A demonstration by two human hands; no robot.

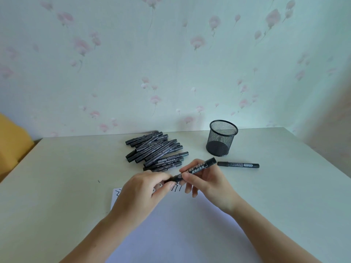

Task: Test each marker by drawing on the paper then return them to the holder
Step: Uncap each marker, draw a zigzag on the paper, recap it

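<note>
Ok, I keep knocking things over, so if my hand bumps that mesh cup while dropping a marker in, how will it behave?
The mesh cup looks empty and is thin wire, so it is probably light and would slide or tip easily. Its round wall suggests it would roll once on its side.

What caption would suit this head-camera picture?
Both hands hold a black marker above the paper, beside a marker pile and mesh holder.

We see a pale table (66, 168) against the wall. On it lie a heap of black markers (153, 149), a black mesh holder (221, 138) standing upright, one single marker (238, 164) just beside the holder, and a white paper (180, 224) with black strokes.
</note>
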